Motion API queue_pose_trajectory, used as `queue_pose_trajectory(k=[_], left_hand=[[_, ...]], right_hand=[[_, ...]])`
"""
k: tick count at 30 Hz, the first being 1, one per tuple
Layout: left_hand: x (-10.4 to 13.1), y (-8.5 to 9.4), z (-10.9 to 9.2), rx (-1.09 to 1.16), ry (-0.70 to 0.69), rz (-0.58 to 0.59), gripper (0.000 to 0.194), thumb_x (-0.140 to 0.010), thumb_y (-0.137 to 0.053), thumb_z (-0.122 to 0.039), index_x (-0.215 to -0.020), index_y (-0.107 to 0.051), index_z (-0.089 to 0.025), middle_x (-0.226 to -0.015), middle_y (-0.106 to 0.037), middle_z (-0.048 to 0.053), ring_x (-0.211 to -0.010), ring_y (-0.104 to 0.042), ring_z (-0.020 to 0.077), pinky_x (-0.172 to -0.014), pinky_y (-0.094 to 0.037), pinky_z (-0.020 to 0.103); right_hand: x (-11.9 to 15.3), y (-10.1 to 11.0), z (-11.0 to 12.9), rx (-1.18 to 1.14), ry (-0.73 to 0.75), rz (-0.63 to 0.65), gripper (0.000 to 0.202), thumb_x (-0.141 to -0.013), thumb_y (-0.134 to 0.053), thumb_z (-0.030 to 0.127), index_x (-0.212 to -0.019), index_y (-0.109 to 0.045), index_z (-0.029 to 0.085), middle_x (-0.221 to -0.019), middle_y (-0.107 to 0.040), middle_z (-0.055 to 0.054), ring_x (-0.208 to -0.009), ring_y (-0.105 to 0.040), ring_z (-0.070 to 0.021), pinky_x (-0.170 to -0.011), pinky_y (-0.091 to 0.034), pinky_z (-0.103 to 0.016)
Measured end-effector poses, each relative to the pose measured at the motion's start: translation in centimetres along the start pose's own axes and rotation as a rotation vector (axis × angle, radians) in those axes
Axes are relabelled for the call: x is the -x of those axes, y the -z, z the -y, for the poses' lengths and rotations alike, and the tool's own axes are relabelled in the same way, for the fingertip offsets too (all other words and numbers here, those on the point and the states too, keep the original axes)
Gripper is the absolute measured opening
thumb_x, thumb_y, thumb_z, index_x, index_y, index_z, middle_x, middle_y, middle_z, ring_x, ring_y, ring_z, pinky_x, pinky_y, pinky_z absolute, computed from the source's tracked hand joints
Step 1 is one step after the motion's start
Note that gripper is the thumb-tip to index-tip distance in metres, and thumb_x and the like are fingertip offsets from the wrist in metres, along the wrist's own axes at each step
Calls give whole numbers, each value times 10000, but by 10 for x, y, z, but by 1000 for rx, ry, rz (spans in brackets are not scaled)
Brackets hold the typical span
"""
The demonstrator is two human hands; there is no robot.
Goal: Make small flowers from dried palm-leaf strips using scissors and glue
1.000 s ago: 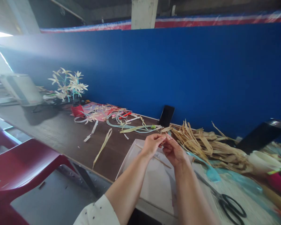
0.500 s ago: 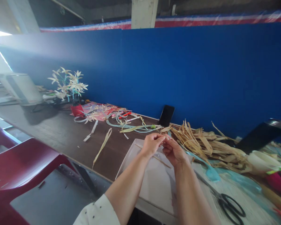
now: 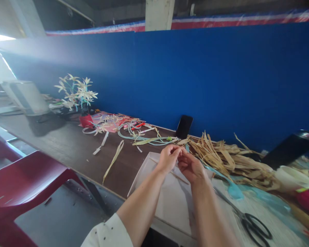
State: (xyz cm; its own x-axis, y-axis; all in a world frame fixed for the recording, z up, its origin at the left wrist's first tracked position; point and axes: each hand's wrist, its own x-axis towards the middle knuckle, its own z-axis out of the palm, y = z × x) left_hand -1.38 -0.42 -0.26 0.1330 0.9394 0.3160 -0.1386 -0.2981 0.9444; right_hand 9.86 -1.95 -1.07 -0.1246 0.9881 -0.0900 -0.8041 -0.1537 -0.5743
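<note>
My left hand [image 3: 169, 158] and my right hand [image 3: 192, 166] meet fingertip to fingertip above a white tray [image 3: 167, 206]. Both are closed in a pinch. Whatever lies between the fingers is too small and hidden to name. A thin brown stick [image 3: 179, 178] rests in the tray beneath them. Just beyond the hands begins a heap of dried husk strips [image 3: 229, 159], which spreads to the right. Black-handled scissors [image 3: 252, 223] lie to the right of my right forearm.
A phone [image 3: 184, 126] leans on the blue partition [image 3: 208, 75]. Looped pale cord [image 3: 144, 140] and a folded husk strip [image 3: 113, 161] lie on the dark table. Farther left stands a husk flower arrangement [image 3: 78, 92]. A white bowl [image 3: 293, 179] is at right, a red chair [image 3: 28, 185] at left.
My fingertips have drawn slightly closer together and the right hand has turned a little. The whole view has shifted slightly; the things on the table lie as before.
</note>
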Motion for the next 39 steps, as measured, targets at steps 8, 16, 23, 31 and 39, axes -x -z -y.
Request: queue_pose_trajectory(k=[8, 16, 23, 31, 39], left_hand=[[2, -1, 5, -265, -278, 20, 169, -799, -537, -230, -881, -678, -187, -896, -660, 50, -869, -591, 150, -812, -455, 262], [7, 0, 7, -558, -451, -1, 228, -849, -462, -196, -967, -655, -222, -930, -652, 46, -888, -580, 143, -827, -456, 265], [8, 3, 12, -764, -540, -25, 249, -854, -450, -189, -1011, -637, -235, -932, -650, 35, -894, -555, 151, -816, -439, 270], [10, 5, 6, -941, -590, 9, 269, -842, -450, -171, -1034, -628, -232, -893, -637, 51, -849, -535, 168, -771, -439, 279], [7, 2, 11, -784, -553, -70, 226, -845, -450, -193, -932, -657, -213, -837, -636, 46, -824, -541, 152, -775, -441, 274]], right_hand=[[1, 2, 8, -141, -120, -68, 209, -674, -622, 68, -855, -552, 143, -639, -581, 13, -475, -512, -45, -324, -353, -101], [-1, 4, 8, -104, -158, -56, 193, -666, -614, 61, -811, -532, 159, -615, -577, 28, -431, -497, -34, -283, -312, -83], [-2, 2, 10, -136, -262, -41, 154, -681, -610, 72, -771, -506, 142, -589, -554, 36, -407, -487, -25, -266, -260, -73], [-2, 6, 13, -134, -361, 3, 140, -689, -620, 108, -740, -497, 151, -537, -525, 53, -412, -503, -37, -280, -261, -73], [0, 2, 12, -154, -404, -29, 131, -701, -613, 128, -724, -486, 157, -524, -506, 61, -394, -470, -24, -294, -266, -75]])
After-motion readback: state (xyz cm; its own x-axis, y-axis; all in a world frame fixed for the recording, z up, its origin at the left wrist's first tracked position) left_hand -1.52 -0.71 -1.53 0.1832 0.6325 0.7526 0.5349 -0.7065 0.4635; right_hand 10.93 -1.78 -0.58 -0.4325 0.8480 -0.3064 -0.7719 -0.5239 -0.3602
